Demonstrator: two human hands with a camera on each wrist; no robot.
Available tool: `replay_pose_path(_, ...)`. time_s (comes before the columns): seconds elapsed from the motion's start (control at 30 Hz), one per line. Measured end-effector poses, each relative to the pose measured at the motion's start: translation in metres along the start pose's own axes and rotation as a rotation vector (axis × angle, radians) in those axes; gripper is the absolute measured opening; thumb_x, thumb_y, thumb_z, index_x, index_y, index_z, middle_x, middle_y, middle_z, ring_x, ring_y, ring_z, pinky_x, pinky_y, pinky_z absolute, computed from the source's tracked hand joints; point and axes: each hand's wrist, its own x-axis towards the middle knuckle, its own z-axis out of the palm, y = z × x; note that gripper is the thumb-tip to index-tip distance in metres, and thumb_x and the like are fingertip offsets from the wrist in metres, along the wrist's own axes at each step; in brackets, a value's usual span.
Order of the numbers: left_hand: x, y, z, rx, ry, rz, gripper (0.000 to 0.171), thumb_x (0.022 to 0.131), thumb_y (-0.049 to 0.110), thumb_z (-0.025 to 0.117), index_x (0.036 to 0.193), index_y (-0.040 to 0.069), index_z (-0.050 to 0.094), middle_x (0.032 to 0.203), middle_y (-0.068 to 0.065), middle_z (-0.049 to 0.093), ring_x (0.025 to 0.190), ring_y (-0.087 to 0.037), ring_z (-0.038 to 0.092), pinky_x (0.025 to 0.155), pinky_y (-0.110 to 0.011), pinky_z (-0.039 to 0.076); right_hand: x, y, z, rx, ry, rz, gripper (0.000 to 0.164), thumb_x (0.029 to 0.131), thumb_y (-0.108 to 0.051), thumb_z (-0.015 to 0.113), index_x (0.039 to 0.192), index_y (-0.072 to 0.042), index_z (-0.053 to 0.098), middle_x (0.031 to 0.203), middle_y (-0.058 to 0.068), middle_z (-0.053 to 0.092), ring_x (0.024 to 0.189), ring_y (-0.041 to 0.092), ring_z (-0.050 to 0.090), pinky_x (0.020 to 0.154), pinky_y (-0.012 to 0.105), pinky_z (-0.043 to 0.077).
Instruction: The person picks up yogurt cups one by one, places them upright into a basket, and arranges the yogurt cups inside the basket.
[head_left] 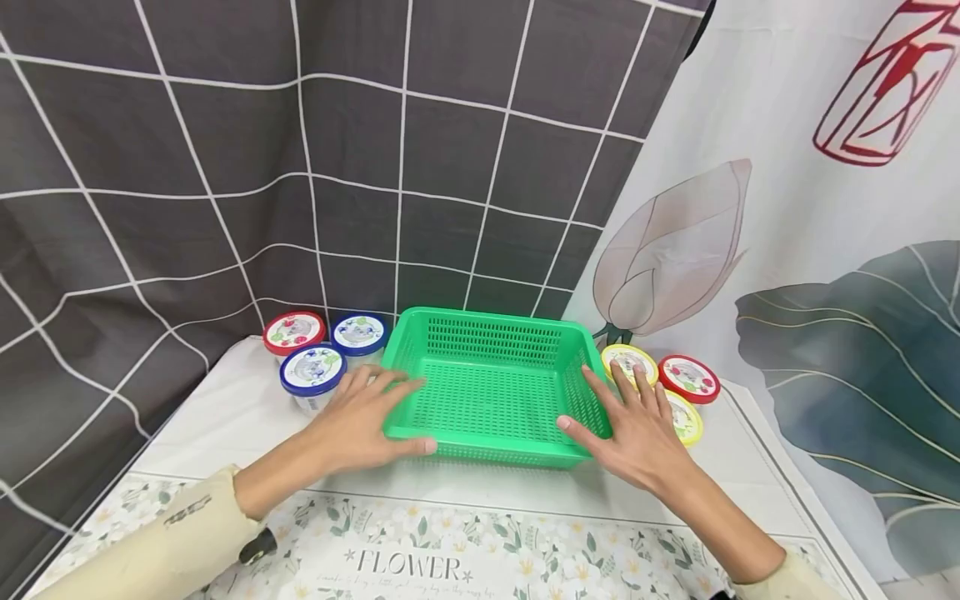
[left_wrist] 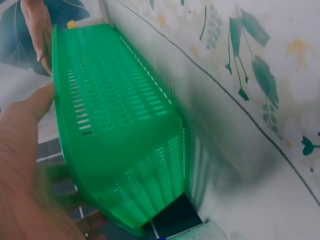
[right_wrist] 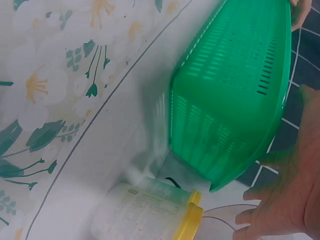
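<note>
A green perforated plastic basket (head_left: 491,444) sits upright on the table between both hands, with nothing inside it. At its left end, my left hand (head_left: 363,423) spreads its fingers over the side rim, its thumb along the front corner. My right hand (head_left: 637,429) is spread at the right end, with thumb and index finger reaching over the rim. In the left wrist view, the thumb (left_wrist: 40,102) lies right at the basket's edge. The right wrist view shows the fingers (right_wrist: 257,194) extended beside the basket's corner.
Left of the basket stand a red-lidded tub (head_left: 294,332) and two blue-lidded tubs (head_left: 313,369). On the right are two yellow-lidded tubs (head_left: 628,362) and a red-lidded tub (head_left: 688,378). A dark grid curtain (head_left: 337,167) hangs behind; a floral cloth (head_left: 420,533) covers the table front.
</note>
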Motion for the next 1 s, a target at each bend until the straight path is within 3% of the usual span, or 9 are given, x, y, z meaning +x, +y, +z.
replay_pose_path(0.17, -0.002, 0.004, 0.001, 0.010, 0.004, 0.068, 0.083, 0.093, 0.067, 0.082, 0.160, 0.022, 0.064, 0.156, -0.008, 0.068, 0.144, -0.034, 0.056, 0.124, -0.067, 0.045, 0.000, 0.003, 0.000, -0.001, -0.007, 0.009, 0.090, 0.104, -0.076, 0.057, 0.177, -0.027, 0.039, 0.185, 0.027, 0.026, 0.173, 0.060, 0.010, 0.133, 0.087, 0.011)
replay_pose_path(0.57, -0.009, 0.009, 0.004, 0.025, 0.069, 0.207, 0.049, 0.103, 0.043, 0.079, 0.146, 0.020, 0.074, 0.136, -0.001, 0.077, 0.125, -0.024, 0.067, 0.112, -0.055, 0.058, -0.001, 0.007, 0.000, -0.020, -0.019, 0.017, 0.088, 0.106, -0.075, 0.055, 0.177, -0.026, 0.040, 0.184, 0.027, 0.028, 0.170, 0.063, 0.014, 0.128, 0.091, 0.016)
replay_pose_path(1.0, -0.015, 0.016, 0.007, 0.032, 0.075, 0.278, 0.031, 0.107, 0.023, 0.074, 0.138, 0.021, 0.077, 0.131, 0.002, 0.078, 0.122, -0.022, 0.071, 0.106, -0.049, 0.061, -0.003, 0.014, -0.002, -0.034, -0.017, 0.034, 0.088, 0.106, -0.076, 0.055, 0.175, -0.024, 0.042, 0.184, 0.027, 0.029, 0.167, 0.067, 0.020, 0.123, 0.093, 0.022)
